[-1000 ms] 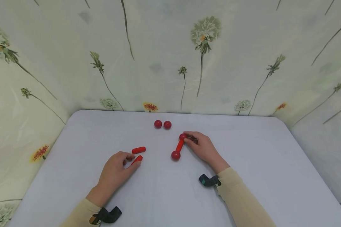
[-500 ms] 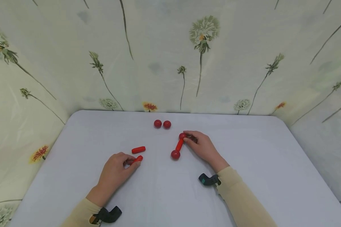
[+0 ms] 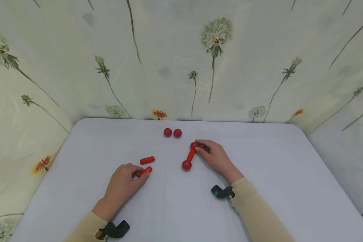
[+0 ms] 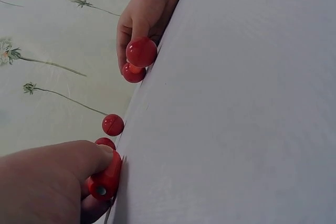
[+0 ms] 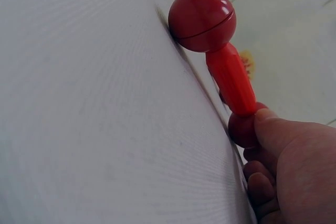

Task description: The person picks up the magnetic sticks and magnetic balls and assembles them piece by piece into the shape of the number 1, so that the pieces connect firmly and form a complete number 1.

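Observation:
Between the thumb and fingers of my left hand (image 3: pixel 123 184) is a short red rod (image 3: pixel 146 170). A small round hole shows in the near end of this held rod (image 4: pixel 105 188) in the left wrist view. Just beyond it a second red rod (image 3: pixel 147 160) lies on the table. My right hand (image 3: pixel 216 157) pinches the far ball of a toy dumbbell (image 3: pixel 191 155), a red bar with a dark red ball at each end. Its other ball (image 5: pixel 202 20) points away from the right hand, towards the near side of the table.
Two loose red balls (image 3: pixel 172 132) sit side by side near the back edge of the white table (image 3: pixel 181 208). A curtain with a dandelion pattern (image 3: pixel 169 60) hangs behind and at both sides. Dark wrist cameras (image 3: pixel 116 229) are worn on both forearms.
My left fingers have closed in slightly on the red rod. The right hand and the dumbbell stay where they were.

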A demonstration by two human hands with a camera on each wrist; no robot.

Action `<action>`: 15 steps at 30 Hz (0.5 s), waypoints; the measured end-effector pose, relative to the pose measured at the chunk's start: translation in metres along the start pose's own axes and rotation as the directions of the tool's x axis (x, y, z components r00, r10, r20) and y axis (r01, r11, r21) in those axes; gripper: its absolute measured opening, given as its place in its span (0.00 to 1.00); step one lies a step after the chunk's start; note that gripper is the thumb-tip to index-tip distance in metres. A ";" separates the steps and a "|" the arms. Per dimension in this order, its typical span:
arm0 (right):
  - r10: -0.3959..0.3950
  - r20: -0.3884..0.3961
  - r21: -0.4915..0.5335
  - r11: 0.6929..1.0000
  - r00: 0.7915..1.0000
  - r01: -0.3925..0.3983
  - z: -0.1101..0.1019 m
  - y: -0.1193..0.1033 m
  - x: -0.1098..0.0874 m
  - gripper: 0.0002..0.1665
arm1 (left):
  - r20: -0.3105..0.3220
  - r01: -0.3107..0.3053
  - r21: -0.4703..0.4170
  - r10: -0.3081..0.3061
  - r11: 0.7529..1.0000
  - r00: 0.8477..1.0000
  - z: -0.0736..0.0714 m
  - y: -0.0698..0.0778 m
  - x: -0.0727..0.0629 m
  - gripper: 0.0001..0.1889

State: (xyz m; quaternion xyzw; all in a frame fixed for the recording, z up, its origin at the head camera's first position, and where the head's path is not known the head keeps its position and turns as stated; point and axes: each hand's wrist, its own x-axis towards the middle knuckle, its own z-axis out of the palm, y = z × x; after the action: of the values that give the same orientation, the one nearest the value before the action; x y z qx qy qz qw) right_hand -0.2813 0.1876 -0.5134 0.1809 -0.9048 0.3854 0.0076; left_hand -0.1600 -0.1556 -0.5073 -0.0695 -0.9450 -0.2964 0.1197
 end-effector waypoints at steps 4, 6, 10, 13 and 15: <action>0.006 0.000 0.001 1.000 1.000 -0.006 0.001 -0.001 0.000 0.23 | 0.001 0.010 -0.017 -0.010 1.000 1.000 0.000 0.001 0.000 0.09; 0.008 0.001 0.003 1.000 1.000 -0.008 0.001 -0.001 0.000 0.24 | -0.002 0.016 -0.040 -0.016 0.999 1.000 0.001 0.002 0.000 0.09; 0.011 0.002 -0.003 1.000 1.000 -0.011 0.001 -0.001 0.000 0.24 | 0.004 0.040 -0.097 -0.040 0.994 0.999 0.004 0.005 0.001 0.09; 0.007 0.002 -0.008 1.000 1.000 -0.007 0.001 0.000 0.001 0.24 | 0.029 0.071 -0.133 -0.068 0.989 0.997 0.008 0.009 0.002 0.09; 0.003 0.001 -0.006 1.000 1.000 -0.003 0.001 0.000 0.001 0.24 | 0.045 0.085 -0.151 -0.079 0.985 0.996 0.011 0.012 0.002 0.09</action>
State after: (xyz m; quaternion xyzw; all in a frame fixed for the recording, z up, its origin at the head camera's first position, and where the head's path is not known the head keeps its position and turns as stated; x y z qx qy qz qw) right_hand -0.2823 0.1866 -0.5139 0.1798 -0.9063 0.3824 0.0071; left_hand -0.1617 -0.1392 -0.5087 -0.0454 -0.9237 -0.3712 0.0832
